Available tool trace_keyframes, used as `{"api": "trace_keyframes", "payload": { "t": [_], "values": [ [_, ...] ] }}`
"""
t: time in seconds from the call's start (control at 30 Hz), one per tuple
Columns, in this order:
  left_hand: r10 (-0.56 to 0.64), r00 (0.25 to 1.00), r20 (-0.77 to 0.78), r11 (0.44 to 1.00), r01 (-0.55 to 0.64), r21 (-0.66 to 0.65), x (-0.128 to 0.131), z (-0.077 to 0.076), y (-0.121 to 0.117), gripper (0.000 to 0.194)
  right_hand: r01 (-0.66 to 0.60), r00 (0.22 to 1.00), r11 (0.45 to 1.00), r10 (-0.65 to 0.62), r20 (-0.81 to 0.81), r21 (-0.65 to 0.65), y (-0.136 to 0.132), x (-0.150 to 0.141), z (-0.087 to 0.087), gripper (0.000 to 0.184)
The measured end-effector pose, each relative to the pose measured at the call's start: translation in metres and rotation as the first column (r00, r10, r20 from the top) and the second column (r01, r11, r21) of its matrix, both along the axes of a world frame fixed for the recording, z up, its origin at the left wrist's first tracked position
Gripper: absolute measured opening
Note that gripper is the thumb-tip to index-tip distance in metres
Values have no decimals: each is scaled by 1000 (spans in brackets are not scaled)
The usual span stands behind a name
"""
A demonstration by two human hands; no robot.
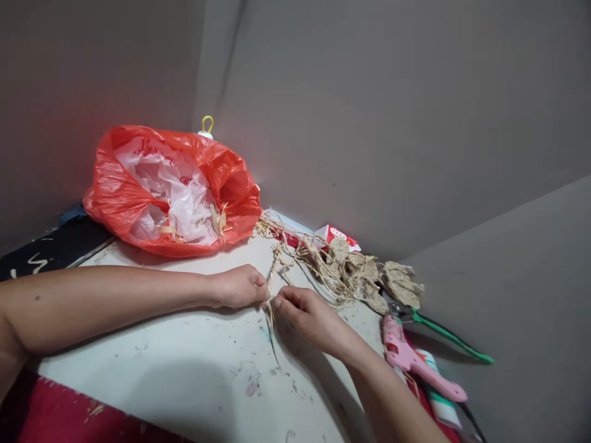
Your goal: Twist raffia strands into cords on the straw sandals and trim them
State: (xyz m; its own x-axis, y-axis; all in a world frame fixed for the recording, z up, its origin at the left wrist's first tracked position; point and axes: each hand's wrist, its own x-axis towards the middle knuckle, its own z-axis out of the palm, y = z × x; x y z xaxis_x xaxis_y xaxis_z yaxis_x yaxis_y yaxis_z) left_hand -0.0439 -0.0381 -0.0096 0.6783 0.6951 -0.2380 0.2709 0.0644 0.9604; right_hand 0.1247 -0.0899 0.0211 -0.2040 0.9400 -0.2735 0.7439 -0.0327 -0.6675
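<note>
My left hand [240,287] and my right hand [307,317] meet at the middle of a white table [184,363]. Both are closed in a pinch on thin pale straw strands [273,280] that run up between them and trail down past the fingers. The strands lead back to a heap of straw fibre and woven straw pieces [355,274] by the wall.
A red plastic bag [170,191] stuffed with white plastic lies at the back left, a yellow-looped cap behind it. A pink glue gun [410,360], green-handled scissors [443,335] and a red-white box [337,235] sit at the right. A red cloth [69,418] covers the near edge.
</note>
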Motion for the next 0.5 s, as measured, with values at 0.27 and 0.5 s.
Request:
{"api": "trace_keyframes", "payload": {
  "t": [0.27, 0.5],
  "values": [
    [11, 993, 120, 978, 14, -208, -1, 0, -3, 16, 192, 975, 951, -213, 60, 244, -22, -31, -15, 28],
    [71, 982, 177, 960, -19, -281, -1, -2, -4, 19, 10, 764, 906, -281, 581, 424, -41, -61, -16, 23]
  ]
}}
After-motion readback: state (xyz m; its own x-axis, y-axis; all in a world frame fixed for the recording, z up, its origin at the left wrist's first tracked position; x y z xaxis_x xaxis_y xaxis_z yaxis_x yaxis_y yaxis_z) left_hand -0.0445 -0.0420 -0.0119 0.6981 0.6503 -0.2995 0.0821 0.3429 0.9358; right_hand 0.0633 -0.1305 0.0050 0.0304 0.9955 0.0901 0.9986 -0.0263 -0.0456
